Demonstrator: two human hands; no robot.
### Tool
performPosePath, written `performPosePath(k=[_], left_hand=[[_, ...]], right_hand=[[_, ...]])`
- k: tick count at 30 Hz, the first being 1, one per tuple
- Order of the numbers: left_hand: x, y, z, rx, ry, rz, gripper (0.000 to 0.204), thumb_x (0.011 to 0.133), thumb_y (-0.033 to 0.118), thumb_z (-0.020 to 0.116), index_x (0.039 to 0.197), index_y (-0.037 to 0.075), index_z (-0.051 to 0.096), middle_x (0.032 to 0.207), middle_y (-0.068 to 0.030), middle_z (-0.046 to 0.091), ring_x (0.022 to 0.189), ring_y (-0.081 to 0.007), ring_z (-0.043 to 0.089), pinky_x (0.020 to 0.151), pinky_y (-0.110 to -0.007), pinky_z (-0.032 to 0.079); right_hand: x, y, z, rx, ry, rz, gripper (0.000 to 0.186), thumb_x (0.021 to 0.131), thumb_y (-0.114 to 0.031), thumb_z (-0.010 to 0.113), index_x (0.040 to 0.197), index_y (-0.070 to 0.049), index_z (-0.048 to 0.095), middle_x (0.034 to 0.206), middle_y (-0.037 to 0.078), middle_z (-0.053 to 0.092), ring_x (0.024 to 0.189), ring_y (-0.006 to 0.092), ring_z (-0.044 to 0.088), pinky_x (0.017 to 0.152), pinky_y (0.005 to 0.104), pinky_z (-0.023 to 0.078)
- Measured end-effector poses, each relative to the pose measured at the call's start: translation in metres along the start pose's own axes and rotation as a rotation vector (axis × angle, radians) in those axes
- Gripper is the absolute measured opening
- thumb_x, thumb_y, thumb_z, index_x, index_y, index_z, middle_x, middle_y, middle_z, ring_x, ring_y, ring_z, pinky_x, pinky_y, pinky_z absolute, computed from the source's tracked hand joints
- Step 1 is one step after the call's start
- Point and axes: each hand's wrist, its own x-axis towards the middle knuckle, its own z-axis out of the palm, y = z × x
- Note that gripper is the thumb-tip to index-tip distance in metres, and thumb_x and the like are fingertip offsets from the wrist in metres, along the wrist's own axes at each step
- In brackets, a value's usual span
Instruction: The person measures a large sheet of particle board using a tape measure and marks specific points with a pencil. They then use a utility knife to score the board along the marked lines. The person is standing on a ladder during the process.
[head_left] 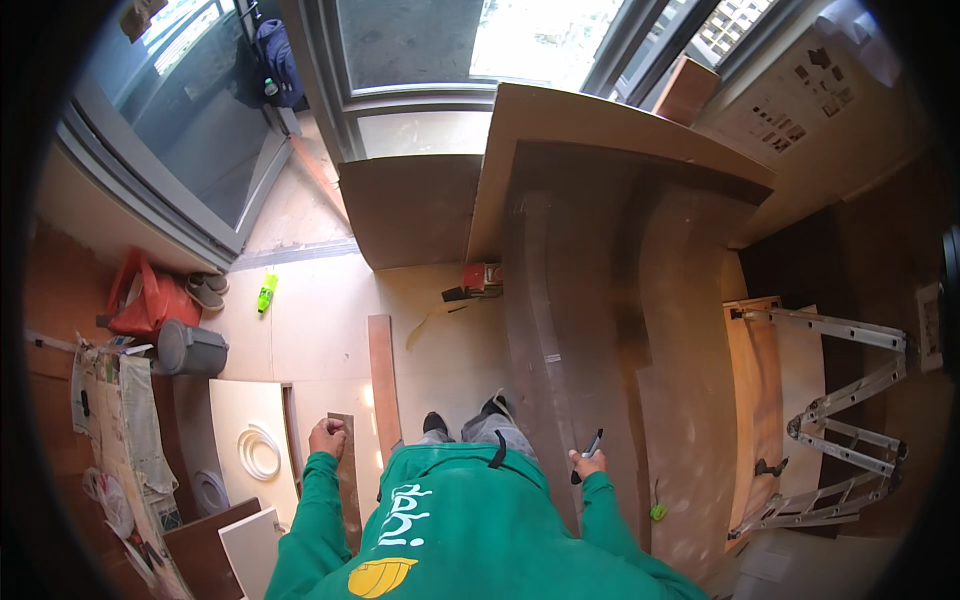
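Observation:
My right hand (588, 464) is closed around a marker pen (596, 441) with a dark tip, held upright over the left edge of a large brown sheet board (610, 300). My left hand (327, 437) has its fingers curled together at the left edge of a narrow dark brown strip (347, 485). Whether the fingers grip the strip or only overlap it cannot be made out. Just right of that strip, a longer reddish-brown strip (382, 375) lies on the floor. My feet stand between it and the sheet board.
A folding ladder (850, 400) and a wooden panel (755, 400) stand at the right. Tan boards (410, 210) lean by the window. A red tool (482, 277), green bottle (267, 291), grey bucket (193, 348), red bag (155, 300) and white panel (235, 410) sit around the floor.

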Motion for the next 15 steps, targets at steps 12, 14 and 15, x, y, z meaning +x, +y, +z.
performPosePath(k=[12, 14, 15], left_hand=[[-0.09, -0.005, 0.053, 0.009, -0.091, -0.474, 0.024, 0.082, 0.022, 0.073, 0.099, 0.005, 0.075, 0.097, -0.0141, 0.075, 0.092, -0.0264, 0.072, 0.087, -0.037, 0.056], [-0.1, 0.006, 0.059, 0.01, -0.03, -0.543, 0.022, 0.083, 0.023, 0.072, 0.095, 0.005, 0.076, 0.095, -0.0146, 0.075, 0.092, -0.0251, 0.072, 0.085, -0.036, 0.056], [-0.104, 0.011, 0.062, -0.001, 0.02, -0.575, 0.022, 0.084, 0.023, 0.072, 0.094, 0.004, 0.076, 0.094, -0.0141, 0.075, 0.091, -0.0245, 0.072, 0.085, -0.036, 0.056]], right_hand=[[0.07, -0.153, -0.01, -0.12, -0.386, -0.005, 0.033, 0.085, -0.012, 0.079, 0.104, 0.0, 0.054, 0.081, 0.011, 0.068, 0.057, 0.0206, 0.065, 0.05, 0.0375, 0.054], [0.1, -0.185, -0.006, -0.084, -0.423, -0.024, 0.032, 0.086, -0.011, 0.078, 0.105, -0.003, 0.054, 0.079, 0.01, 0.067, 0.055, 0.0191, 0.064, 0.049, 0.0365, 0.053], [0.112, -0.198, -0.008, -0.065, -0.407, 0.012, 0.031, 0.086, -0.011, 0.078, 0.105, -0.004, 0.055, 0.078, 0.009, 0.067, 0.055, 0.0183, 0.063, 0.049, 0.036, 0.053]])
